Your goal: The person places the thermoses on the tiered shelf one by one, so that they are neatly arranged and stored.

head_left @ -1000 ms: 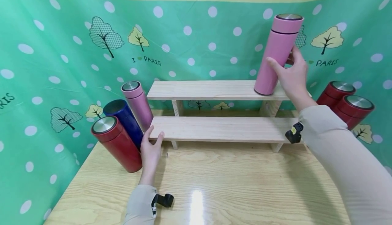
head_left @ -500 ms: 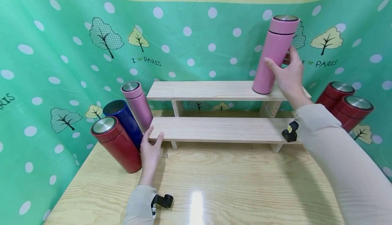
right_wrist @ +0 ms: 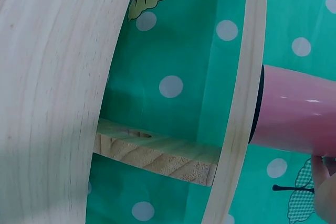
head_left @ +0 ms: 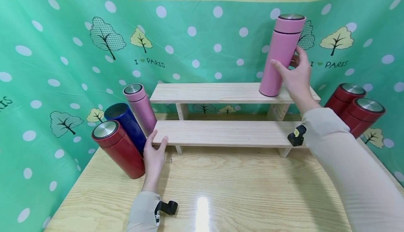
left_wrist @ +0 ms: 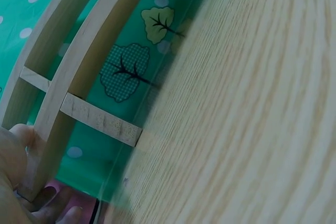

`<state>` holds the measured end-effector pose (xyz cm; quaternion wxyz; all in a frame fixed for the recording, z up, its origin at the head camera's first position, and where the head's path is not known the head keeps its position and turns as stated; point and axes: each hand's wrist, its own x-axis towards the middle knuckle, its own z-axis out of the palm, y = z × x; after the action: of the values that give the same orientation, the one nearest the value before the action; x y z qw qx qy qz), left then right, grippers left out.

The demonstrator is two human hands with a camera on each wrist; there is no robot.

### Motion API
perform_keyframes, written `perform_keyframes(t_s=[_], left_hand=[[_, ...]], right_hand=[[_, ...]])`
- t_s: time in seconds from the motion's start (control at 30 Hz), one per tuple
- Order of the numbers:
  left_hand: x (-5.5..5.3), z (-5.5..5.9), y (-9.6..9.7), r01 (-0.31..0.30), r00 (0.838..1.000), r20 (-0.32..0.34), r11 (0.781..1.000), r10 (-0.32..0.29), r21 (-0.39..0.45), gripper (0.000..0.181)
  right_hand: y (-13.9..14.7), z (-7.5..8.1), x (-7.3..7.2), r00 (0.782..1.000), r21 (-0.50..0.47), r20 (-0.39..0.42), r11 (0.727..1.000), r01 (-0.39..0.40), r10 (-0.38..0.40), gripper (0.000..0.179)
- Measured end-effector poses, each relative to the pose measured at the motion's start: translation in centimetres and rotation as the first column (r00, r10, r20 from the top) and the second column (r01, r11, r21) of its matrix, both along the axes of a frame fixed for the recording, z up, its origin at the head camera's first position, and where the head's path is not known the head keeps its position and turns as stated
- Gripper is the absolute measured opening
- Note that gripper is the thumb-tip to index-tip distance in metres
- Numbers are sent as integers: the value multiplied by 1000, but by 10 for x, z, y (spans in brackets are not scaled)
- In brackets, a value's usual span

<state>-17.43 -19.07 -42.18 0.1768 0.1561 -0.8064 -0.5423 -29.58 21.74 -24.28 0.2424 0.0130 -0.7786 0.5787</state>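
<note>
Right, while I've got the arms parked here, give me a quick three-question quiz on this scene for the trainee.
1. What is the right hand holding? A) a blue thermos B) a pink thermos C) nothing
2. True or false: the left hand grips the lower wooden shelf.
3. How many red thermoses show in the head view?

Key: 1 B; 2 true; 3 three.

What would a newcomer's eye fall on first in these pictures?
Probably the tall pink bottle, which the right hand holds at the right part of the upper board. Next comes the green cloth behind, printed with pale dots and trees. Then the other bottles: a red one, a blue one and another pink one near the left hand, two dark red ones at far right.
</note>
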Motion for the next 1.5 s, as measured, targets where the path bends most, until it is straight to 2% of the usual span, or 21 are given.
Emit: perform_keyframes(t_s=[0.13,0.27,0.4,0.5,0.6,0.73,0.87,1.0,1.3,1.5], left_hand=[[2,0,0,-1,1000,-2,1000,1,5,58],[2,0,-1,-11,1000,-7,1000,11,2,58],[2,-1,-1,-18,1000,-9,1000,18,-6,57],[1,-1,-2,-20,1000,-11,1000,20,-10,57],[-1,-1,-2,-23,1000,-17,1000,22,-11,57],[-1,-1,-3,-27,999,-23,1000,26,-7,57],[-2,-2,-3,-28,999,-21,1000,28,-4,57],[-2,-2,-4,-28,999,-18,1000,28,-4,57],[-5,-3,-3,-21,999,-33,1000,21,-3,57],[-3,-4,-1,-20,999,-30,1000,20,8,58]], right_hand=[[-1,0,1,1000,-25,7,1000,-19,19,79],[-3,4,5,997,-116,49,992,-58,64,82],[-1,9,11,987,-241,83,963,-117,140,84],[3,9,17,978,-308,102,940,-144,183,83],[8,7,25,975,-339,110,929,-148,195,83],[16,-1,38,977,-360,77,920,-157,197,80],[24,-12,50,983,-375,-20,910,-178,184,71],[31,-24,62,982,-350,-95,918,-187,163,62],[43,-50,94,982,-328,-110,928,-180,152,55],[52,-68,117,981,-333,-124,925,-182,148,53]])
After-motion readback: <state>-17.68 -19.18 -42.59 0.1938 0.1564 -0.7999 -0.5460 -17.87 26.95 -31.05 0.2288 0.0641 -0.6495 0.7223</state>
